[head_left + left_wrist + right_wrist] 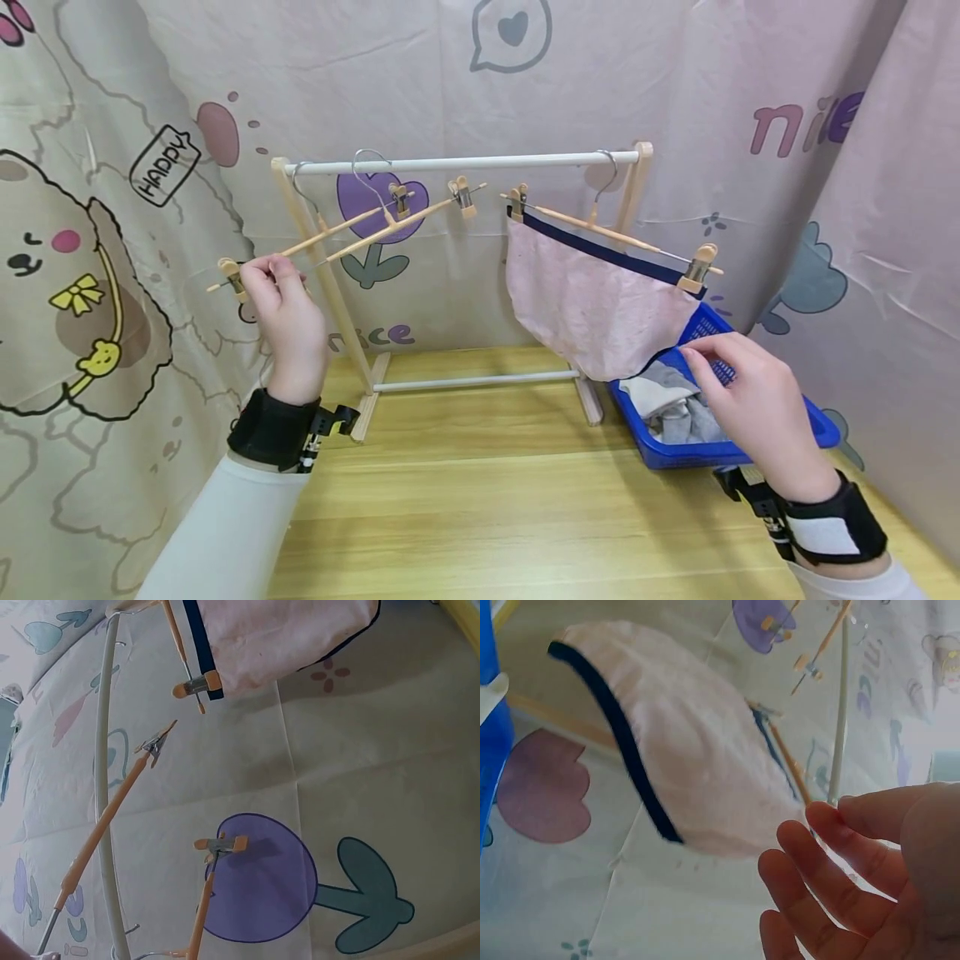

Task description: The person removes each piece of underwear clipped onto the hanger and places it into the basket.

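Observation:
My left hand pinches the near end of an empty clip hanger; its far clip is free. The hook of this hanger is by the rail, but I cannot tell whether it rests on it. Pink underpants with a dark blue waistband hang from a second clip hanger, a clip at each side. Just in front of their lower right edge is my right hand, thumb and index finger close together. In the right wrist view its other fingers are loosely bent, with nothing seen in them.
A wooden rack with a white rail stands on the wooden table. Another empty clip hanger hangs at its left, behind my left hand. At the right, a blue basket holds grey and white cloth items. Printed curtains surround the table.

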A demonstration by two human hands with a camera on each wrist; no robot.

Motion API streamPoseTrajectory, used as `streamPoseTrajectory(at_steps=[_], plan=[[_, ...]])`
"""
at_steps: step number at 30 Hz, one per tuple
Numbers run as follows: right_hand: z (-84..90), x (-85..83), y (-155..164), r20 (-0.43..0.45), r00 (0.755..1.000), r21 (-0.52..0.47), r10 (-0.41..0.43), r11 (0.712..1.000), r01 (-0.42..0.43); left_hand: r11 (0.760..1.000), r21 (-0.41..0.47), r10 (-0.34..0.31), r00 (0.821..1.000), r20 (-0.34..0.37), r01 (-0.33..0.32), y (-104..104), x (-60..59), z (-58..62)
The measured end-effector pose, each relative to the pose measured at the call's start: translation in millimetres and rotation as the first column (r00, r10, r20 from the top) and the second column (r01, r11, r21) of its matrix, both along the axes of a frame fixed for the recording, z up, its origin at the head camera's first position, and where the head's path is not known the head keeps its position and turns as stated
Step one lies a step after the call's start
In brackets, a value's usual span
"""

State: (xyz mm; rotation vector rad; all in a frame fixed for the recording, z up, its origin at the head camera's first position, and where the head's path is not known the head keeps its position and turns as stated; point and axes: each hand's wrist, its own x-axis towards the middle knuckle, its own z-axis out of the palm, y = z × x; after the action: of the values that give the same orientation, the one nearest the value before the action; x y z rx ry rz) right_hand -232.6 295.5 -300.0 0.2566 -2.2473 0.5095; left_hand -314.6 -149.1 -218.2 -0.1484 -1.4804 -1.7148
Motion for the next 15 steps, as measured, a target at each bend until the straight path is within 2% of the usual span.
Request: streamPoseTrajectory(at_steps=[7, 15], plan=[[0.5, 1.6, -14, -0.026, 0.999, 0.026, 0.037, 0.999, -0.036, 0.999, -0.041, 0.004, 1.0, 0.003, -0.004, -3, -7.5, 10.9], [-3.8, 1.0, -26, -0.012, 0.997, 0.046, 0.075, 0.996, -0.074, 0.993, -0.098, 0.072, 0.997, 0.033, -0.069, -4, -14.7, 17.2]])
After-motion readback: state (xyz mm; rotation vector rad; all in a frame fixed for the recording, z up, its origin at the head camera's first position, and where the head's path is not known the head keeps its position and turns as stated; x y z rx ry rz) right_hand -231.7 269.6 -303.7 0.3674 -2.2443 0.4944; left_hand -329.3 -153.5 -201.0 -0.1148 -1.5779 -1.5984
